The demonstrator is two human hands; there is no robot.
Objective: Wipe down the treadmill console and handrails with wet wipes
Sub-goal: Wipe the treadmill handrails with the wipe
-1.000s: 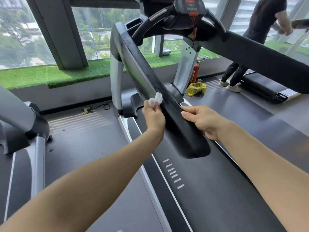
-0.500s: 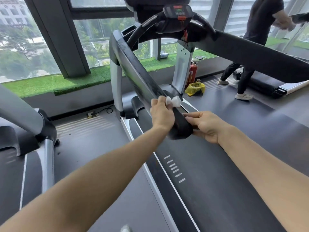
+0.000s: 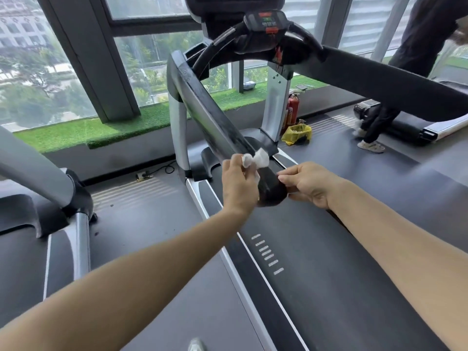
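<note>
My left hand (image 3: 239,182) pinches the limp wet wipe (image 3: 255,159) on the stiff handrail (image 3: 215,117); my right hand (image 3: 307,184), fingers curled, steadies its end.

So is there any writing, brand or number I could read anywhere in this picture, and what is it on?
None can be read.
Console: red and green marks, too blurred to read.
Left handrail: faint embossed marks near its top, unreadable.
Fire extinguisher: label too small to read.
Treadmill deck: only plain white dashes, no text.
</note>
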